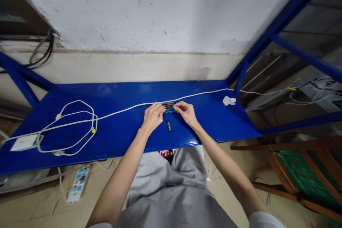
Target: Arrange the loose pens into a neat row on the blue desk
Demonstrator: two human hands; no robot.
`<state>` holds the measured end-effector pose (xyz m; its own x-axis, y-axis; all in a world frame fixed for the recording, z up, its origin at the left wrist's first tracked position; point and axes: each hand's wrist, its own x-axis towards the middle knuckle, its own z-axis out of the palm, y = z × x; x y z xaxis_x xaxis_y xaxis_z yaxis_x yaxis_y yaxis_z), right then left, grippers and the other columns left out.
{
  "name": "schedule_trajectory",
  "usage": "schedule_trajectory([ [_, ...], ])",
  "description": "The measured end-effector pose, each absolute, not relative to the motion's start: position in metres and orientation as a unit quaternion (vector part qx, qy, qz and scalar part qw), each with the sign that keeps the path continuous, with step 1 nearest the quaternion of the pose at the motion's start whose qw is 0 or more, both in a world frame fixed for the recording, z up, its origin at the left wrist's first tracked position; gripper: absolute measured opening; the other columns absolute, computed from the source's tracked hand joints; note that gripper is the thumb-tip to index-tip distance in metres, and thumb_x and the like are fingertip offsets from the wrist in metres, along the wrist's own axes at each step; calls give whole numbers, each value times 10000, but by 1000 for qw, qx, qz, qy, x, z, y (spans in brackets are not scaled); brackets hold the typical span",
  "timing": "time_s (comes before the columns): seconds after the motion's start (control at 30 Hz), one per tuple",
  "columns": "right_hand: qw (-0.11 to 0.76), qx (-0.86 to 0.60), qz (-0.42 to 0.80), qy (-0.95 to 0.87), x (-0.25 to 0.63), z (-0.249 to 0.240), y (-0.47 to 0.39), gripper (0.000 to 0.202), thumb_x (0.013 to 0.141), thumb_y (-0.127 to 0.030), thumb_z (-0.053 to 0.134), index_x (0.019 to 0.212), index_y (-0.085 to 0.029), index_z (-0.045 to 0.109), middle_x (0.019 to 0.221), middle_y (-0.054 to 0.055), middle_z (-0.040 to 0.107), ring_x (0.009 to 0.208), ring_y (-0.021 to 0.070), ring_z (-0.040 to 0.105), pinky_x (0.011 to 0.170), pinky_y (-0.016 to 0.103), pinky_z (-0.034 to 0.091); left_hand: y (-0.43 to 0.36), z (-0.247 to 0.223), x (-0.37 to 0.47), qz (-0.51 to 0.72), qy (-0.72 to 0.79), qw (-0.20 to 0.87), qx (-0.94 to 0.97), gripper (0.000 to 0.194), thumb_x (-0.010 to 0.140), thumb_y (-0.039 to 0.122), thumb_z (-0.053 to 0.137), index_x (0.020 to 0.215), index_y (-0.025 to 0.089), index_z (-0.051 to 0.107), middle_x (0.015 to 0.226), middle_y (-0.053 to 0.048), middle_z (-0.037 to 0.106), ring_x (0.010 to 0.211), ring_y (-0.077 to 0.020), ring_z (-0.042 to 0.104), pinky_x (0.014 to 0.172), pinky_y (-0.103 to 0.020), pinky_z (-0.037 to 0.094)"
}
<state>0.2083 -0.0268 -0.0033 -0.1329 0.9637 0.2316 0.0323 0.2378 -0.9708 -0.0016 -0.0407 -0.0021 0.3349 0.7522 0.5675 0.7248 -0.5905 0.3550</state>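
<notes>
A small flat dark case-like object, with grey and bright blue parts, lies between my hands near the middle of the blue table. My left hand pinches its left end, with the fingers bent and close together. At the opposite end, my right hand grips it between thumb and fingertips. The fingers cover both ends, and its details are too small to make out. Just in front of it lies a short grey and black pen-shaped tool with a thin tip, touched by neither hand.
A long white cable runs across the table behind my hands. Its looped part and a white power adapter lie at the left. Crumpled white tissue sits at the right. Below are a power strip and a wooden chair.
</notes>
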Motion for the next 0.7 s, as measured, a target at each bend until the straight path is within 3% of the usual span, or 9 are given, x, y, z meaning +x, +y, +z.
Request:
schedule_trajectory([
  [0.27,515,-432,429,-603,208,1,-31,251,840,-435,751,883,-187,758,908,67,754,815,201,696,804,339,564,-42,1,-1,378,453,42,806,272,1036,242,466,927,191,711,909,-82,713,903,-232,633,849,-388,519],
  [0.43,511,-426,450,-596,206,5,-35,245,835,-428,754,879,-187,749,866,54,748,735,184,676,746,328,568,-42,0,-1,386,448,56,804,261,1039,251,472,928,198,702,910,-70,715,904,-223,633,875,-379,518],
  [0.63,504,-413,394,-648,203,6,-39,212,879,-407,722,872,-197,757,911,63,747,810,201,693,771,325,552,-42,0,0,373,432,54,819,263,1042,249,470,906,193,688,893,-68,702,900,-221,633,847,-361,514],
  [0.7,488,-418,392,-659,200,5,-39,231,890,-424,712,875,-196,745,866,55,742,732,189,682,717,312,542,-42,1,1,367,427,52,825,266,1043,249,471,894,193,684,877,-67,696,894,-221,633,818,-353,512],
])
